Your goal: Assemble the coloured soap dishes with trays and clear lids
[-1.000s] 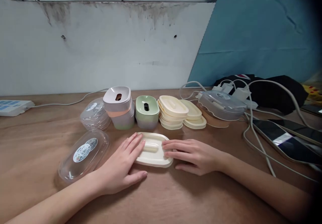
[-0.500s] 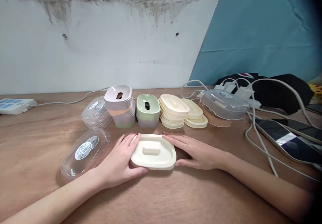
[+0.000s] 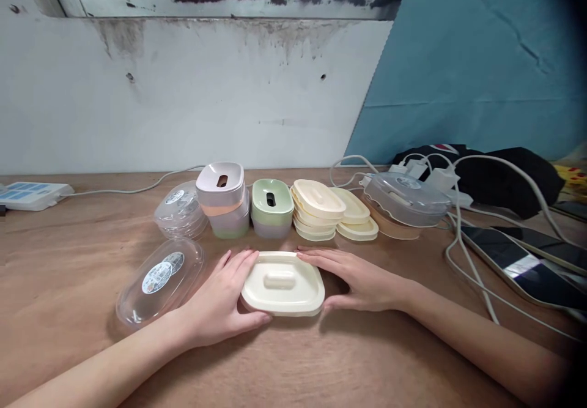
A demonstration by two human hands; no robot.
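Note:
A cream plastic lid [image 3: 284,298] with a raised oblong in its middle lies on the table in front of me. My left hand [image 3: 229,298] grips its left end, thumb along the near edge and fingers at the far corner. At the other end, my right hand [image 3: 353,279] has its fingertips on the far right corner and its thumb against the right side. Close to my left forearm is a clear plastic lid [image 3: 137,298] with round printed stickers. Whether something sits under the cream lid is hidden.
Behind the hands stand stacked clear lids [image 3: 181,212], lilac slotted boxes [image 3: 220,191], a green slotted box [image 3: 270,203], and cream lids [image 3: 318,203]. Rightward are a clear-lidded container [image 3: 408,197], chargers, white cables [image 3: 474,267] and a dark-screened tablet [image 3: 509,261]. A power strip [image 3: 34,195] lies left.
The camera view has tilted up slightly, so everything sits lower in the picture. Both hands stay on the cream lid, with no clear movement of it on the table.

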